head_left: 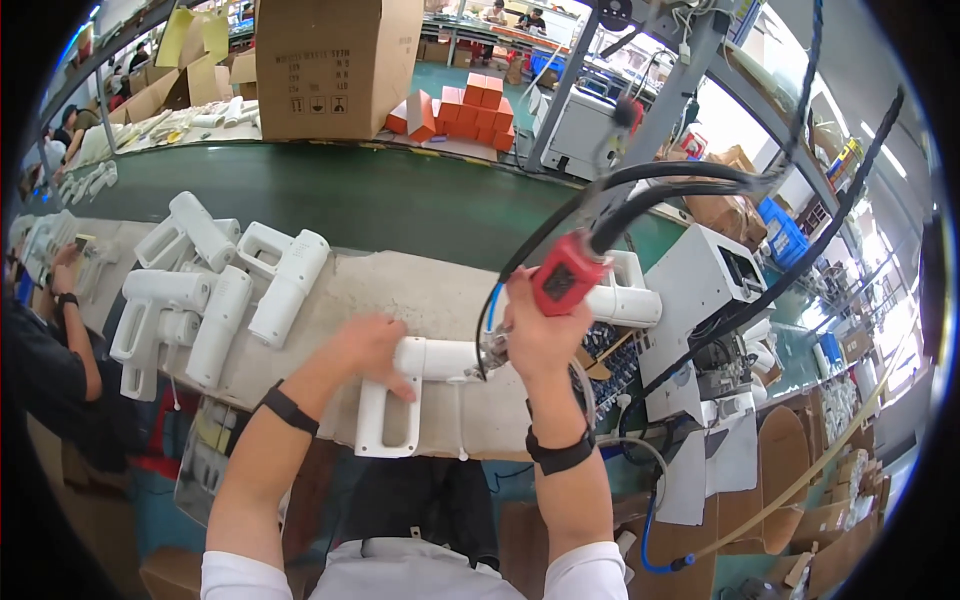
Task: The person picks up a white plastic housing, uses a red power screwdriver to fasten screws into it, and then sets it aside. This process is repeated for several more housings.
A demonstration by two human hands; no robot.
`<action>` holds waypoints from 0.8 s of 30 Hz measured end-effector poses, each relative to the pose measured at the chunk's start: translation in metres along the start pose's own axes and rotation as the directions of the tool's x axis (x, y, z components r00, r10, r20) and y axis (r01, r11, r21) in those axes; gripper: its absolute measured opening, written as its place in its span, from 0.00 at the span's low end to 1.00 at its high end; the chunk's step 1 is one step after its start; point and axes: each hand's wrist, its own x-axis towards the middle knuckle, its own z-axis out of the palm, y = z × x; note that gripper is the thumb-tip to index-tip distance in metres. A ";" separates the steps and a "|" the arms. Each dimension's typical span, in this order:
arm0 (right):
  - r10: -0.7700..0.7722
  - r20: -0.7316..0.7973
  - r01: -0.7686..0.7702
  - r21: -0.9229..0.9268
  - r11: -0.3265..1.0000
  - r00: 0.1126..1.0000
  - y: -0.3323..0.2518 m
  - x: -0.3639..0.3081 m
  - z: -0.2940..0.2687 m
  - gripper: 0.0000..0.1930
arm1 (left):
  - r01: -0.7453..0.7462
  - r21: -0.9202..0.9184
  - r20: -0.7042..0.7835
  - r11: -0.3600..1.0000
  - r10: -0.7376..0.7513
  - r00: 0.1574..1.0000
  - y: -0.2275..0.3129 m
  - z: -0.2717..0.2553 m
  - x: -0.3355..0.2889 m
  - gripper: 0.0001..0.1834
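Observation:
A white plastic handheld appliance body (440, 358) with a loop handle lies on the cardboard-covered bench in front of me. My left hand (372, 350) grips its left end, fingers on the far side and thumb over the handle. A thin pale cord hangs from the body. My right hand (545, 335) is closed round a red power screwdriver (570, 275), held upright with black cables rising from its top. The screwdriver's lower metal end meets the right end of the body; the exact contact is hidden by my fingers.
Several similar white bodies (225, 315) lie at the left, near a co-worker's hand (67, 265). Another body (630, 300) sits at the right beside a tray of small dark parts (612, 350) and a white machine (705, 270). Beyond runs a green conveyor (400, 205) with a large carton (330, 70).

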 end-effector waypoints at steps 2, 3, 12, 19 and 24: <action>-0.075 -0.069 0.087 0.175 0.981 0.995 -0.036 0.009 0.007 0.09 | 0.058 -0.049 0.103 0.997 -0.053 0.993 -0.008 -0.002 -0.007 0.52; -0.042 -0.041 0.049 0.197 0.979 0.998 -0.058 0.012 0.014 0.08 | 0.092 -0.107 0.147 0.990 -0.076 0.986 -0.006 -0.003 -0.007 0.49; -0.085 0.026 0.078 0.207 0.975 0.996 -0.026 0.023 0.068 0.11 | 0.165 -0.198 0.136 0.966 -0.140 0.981 0.015 -0.006 -0.004 0.55; 0.062 0.022 -0.065 0.188 0.980 0.998 0.019 0.017 0.080 0.11 | 0.208 -0.209 0.191 0.955 -0.169 0.967 0.018 -0.011 0.000 0.59; 0.059 0.060 -0.065 0.091 0.994 0.996 0.014 0.012 0.084 0.07 | 0.137 -0.156 0.093 0.978 -0.124 0.988 0.009 0.013 0.005 0.55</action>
